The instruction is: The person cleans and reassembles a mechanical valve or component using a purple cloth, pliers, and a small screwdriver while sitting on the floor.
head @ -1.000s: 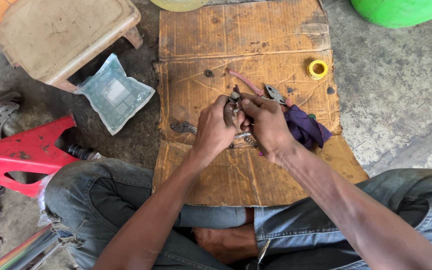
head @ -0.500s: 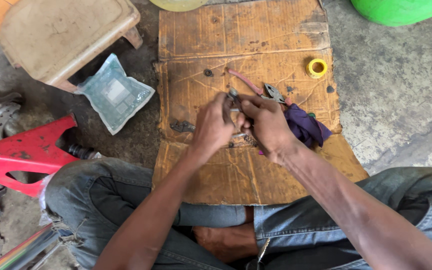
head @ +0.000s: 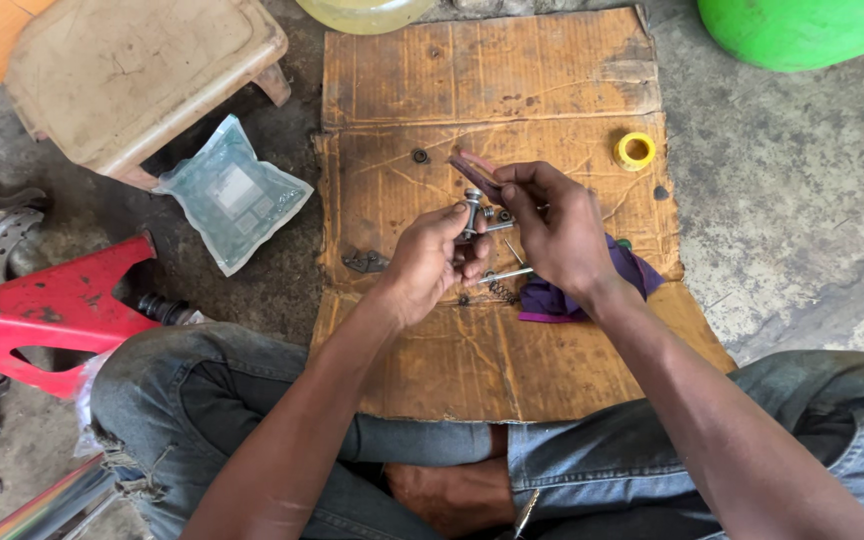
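Observation:
I sit cross-legged over a flattened cardboard sheet (head: 492,90) on the ground. My left hand (head: 430,262) pinches a short metal bolt (head: 472,204), held upright by its shank. My right hand (head: 557,230) grips a slim tool with a dark reddish handle (head: 474,170), and more small metal parts sit between my fingers close to the bolt. Under my hands lie a thin metal rod (head: 505,274) and a small spring (head: 497,290). A purple rag (head: 552,298) lies beneath my right wrist.
A yellow tape roll (head: 635,150), a small black washer (head: 419,156) and a dark metal piece (head: 365,262) lie on the cardboard. Left of it are a clear plastic packet (head: 232,192), a plastic stool (head: 132,70) and a red frame part (head: 47,310). A green container (head: 802,30) stands top right.
My hands have drawn slightly apart; the bolt now stands clear in my left fingers and the reddish tool handle shows in my right hand.

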